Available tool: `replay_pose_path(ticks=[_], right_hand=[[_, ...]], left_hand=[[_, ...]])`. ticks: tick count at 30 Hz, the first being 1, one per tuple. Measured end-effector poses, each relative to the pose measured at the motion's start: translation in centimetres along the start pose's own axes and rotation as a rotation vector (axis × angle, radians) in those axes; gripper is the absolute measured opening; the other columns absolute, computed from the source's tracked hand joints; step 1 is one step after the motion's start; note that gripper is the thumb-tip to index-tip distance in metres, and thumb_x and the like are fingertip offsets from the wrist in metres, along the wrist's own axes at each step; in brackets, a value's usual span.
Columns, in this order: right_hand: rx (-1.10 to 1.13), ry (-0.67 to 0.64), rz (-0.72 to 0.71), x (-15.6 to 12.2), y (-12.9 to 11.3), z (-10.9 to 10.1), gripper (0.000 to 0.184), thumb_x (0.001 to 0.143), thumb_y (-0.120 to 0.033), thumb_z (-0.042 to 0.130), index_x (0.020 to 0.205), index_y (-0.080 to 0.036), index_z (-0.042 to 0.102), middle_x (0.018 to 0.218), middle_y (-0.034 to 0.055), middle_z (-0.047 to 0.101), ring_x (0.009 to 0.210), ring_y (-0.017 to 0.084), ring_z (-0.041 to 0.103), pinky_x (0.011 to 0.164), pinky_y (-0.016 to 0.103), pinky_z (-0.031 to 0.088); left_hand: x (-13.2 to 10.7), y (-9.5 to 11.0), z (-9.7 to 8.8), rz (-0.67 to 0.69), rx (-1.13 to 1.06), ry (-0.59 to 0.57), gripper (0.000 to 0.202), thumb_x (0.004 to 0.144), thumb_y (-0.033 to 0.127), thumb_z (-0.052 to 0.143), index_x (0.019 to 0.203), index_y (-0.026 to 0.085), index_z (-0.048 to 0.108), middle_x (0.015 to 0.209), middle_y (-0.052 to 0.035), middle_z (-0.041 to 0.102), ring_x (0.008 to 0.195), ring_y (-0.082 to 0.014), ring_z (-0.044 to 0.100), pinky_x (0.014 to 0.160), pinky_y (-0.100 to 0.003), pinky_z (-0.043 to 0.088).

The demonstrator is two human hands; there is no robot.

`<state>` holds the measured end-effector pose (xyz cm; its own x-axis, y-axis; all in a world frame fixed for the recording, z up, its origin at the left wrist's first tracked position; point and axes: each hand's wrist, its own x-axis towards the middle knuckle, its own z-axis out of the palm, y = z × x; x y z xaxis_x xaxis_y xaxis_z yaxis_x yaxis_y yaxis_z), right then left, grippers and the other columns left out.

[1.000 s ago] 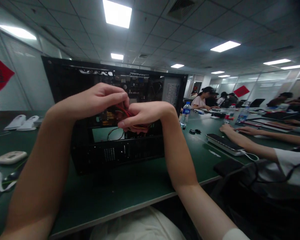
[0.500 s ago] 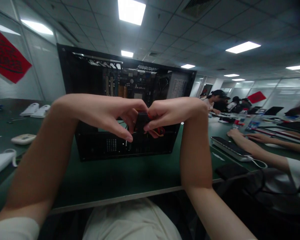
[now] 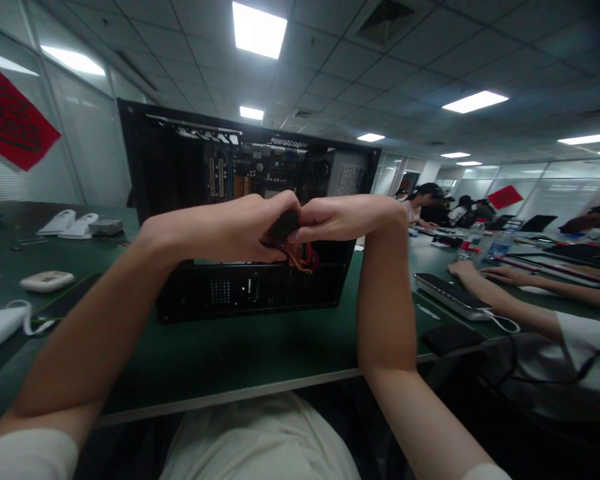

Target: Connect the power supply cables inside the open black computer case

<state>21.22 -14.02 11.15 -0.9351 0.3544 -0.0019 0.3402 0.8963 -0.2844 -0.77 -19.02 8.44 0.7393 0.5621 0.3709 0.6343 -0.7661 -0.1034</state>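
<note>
A black part (image 3: 284, 227) with red and yellow wires (image 3: 306, 259) is held up between my two hands; its exact kind is too dark to make out. My left hand (image 3: 240, 227) closes round its left side, palm turned down. From the right, my right hand (image 3: 337, 219) pinches it, thumb pressed on its edge. The wires hang below the fingers. Behind both hands an open black computer case (image 3: 250, 313) stands on the green table, its motherboard (image 3: 257, 170) and power supply (image 3: 347, 175) showing inside. My hands hide the middle of the case.
On the left lie a white rounded device (image 3: 47, 281), white slipper-like objects (image 3: 75, 224) and a small grey box (image 3: 106, 227). To the right are a black-and-silver device (image 3: 453, 297) with a white cable, a neighbour's hands (image 3: 463, 270) and plastic bottles (image 3: 473, 239).
My left hand has moved right and closed round the black part; before, its thumb and fingers were apart. The wires now hang lower. The view has shifted slightly.
</note>
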Motion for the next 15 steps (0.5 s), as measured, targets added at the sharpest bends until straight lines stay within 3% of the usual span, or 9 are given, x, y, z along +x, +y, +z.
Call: replay_pose_path(ticks=[10,15], right_hand=[[-0.062,-0.008,-0.007,1.0,0.7,0.1,0.036,0.097,-0.042,0.059,0.097,-0.009,0.073,0.08,0.003,0.07,0.071,0.013,0.056,0.064,0.024,0.044],[-0.076,0.051,-0.057,0.8,0.9,-0.2,0.04,0.1,-0.045,0.056,0.093,-0.009,0.071,0.074,0.0009,0.064,0.065,0.01,0.05,0.058,0.023,0.038]], left_hand=[[-0.2,-1.0,-0.1,-0.05,-0.029,-0.005,0.041,0.08,0.037,0.072,0.116,0.021,0.06,0.078,-0.0018,0.068,0.067,-0.019,0.065,0.065,-0.027,0.045],[0.4,-1.0,-0.2,-0.056,0.027,0.088,0.049,0.082,0.04,0.071,0.125,0.019,0.06,0.083,-0.0034,0.069,0.067,-0.0194,0.066,0.063,-0.027,0.046]])
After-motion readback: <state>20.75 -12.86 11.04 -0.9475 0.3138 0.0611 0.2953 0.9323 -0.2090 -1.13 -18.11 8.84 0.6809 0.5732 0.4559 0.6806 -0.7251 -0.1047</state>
